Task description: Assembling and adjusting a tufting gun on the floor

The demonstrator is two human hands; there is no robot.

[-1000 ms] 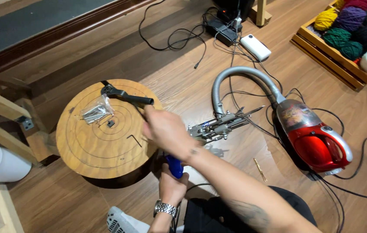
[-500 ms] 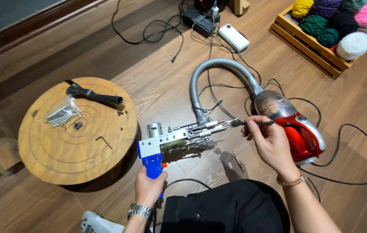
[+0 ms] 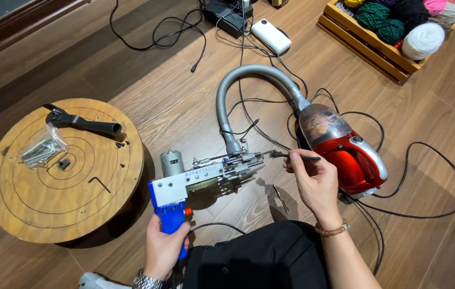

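My left hand (image 3: 164, 247) grips the blue handle of a tufting gun (image 3: 201, 174), held level above the wooden floor with its metal nose pointing right. My right hand (image 3: 313, 179) pinches a thin dark tool (image 3: 297, 156) whose tip meets the front end of the gun's needle. A wristwatch is on my left wrist and a bead bracelet on my right. My lap in dark cloth lies below the gun.
A round wooden board (image 3: 61, 171) at left carries a black handle part, a bag of small metal parts, a hex key and loose screws. A red canister vacuum (image 3: 345, 147) with a grey hose lies to the right. Cables, a white power adapter and a crate of yarn (image 3: 393, 24) are at the back.
My right hand left the round board, crossed to the right, and now holds a thin tool at the gun's nose. The gun has come into full view, held by my left hand.
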